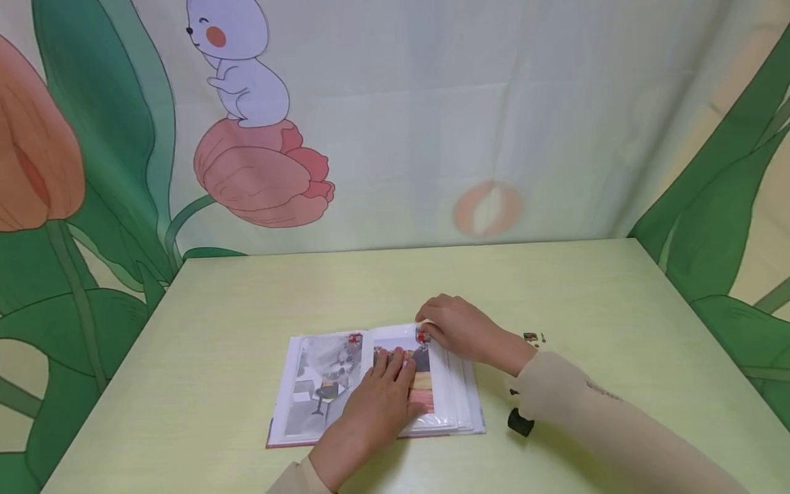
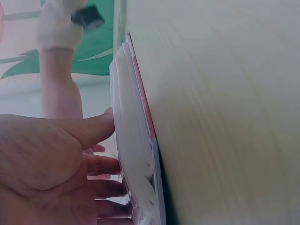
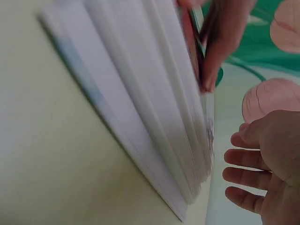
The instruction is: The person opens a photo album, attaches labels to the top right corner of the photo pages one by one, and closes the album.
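Note:
An open photo album (image 1: 376,384) lies on the table with a picture on each page. The left page carries a mostly grey picture (image 1: 315,384); the right page's picture (image 1: 422,381) is coloured and partly covered. My left hand (image 1: 379,401) rests flat on that right page with its fingers spread, and the left wrist view shows the fingertips touching the page. My right hand (image 1: 459,326) is at the right page's top corner. There, thumb and fingers pinch a pale edge of the clear plastic sleeve (image 1: 426,322). The right wrist view has the album (image 3: 131,93) blurred.
Right of the album, near the right sleeve, lie a small black object (image 1: 520,422) and a few tiny dark and coloured bits (image 1: 530,337). A printed curtain (image 1: 395,137) hangs behind the pale table (image 1: 185,384).

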A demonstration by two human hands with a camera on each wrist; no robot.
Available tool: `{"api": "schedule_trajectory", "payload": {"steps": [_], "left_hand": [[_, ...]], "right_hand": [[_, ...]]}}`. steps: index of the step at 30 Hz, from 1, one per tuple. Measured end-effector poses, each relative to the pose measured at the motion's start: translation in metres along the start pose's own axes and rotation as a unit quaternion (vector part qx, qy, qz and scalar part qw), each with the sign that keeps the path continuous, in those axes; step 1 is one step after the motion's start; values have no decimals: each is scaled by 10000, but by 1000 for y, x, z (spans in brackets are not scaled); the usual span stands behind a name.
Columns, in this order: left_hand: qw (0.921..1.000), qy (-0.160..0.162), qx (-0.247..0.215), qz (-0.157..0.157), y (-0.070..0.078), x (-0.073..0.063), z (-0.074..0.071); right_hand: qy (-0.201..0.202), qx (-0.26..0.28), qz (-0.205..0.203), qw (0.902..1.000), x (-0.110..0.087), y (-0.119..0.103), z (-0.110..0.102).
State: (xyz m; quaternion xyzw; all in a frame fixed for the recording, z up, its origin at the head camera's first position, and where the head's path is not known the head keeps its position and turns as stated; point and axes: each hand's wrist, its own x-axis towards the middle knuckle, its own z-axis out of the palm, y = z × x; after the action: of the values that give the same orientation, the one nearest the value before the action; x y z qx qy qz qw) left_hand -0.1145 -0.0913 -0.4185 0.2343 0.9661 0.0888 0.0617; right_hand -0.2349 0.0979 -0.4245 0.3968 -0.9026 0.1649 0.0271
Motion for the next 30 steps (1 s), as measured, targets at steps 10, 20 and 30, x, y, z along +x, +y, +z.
{"api": "schedule_trajectory", "payload": {"steps": [10,20,30], "left_hand": [[9998,17,158,121,-3,1,5],[9999,-69,114,51,0,1,3],[9998,-106,151,56,0,-1,0]], "right_hand": [[-1561,-609,454,9848,-40,-32,14],[-1806,-969,898,9746,-42,-34,16],[-1766,-1062,1069,9727,-37,-37,13]]}}
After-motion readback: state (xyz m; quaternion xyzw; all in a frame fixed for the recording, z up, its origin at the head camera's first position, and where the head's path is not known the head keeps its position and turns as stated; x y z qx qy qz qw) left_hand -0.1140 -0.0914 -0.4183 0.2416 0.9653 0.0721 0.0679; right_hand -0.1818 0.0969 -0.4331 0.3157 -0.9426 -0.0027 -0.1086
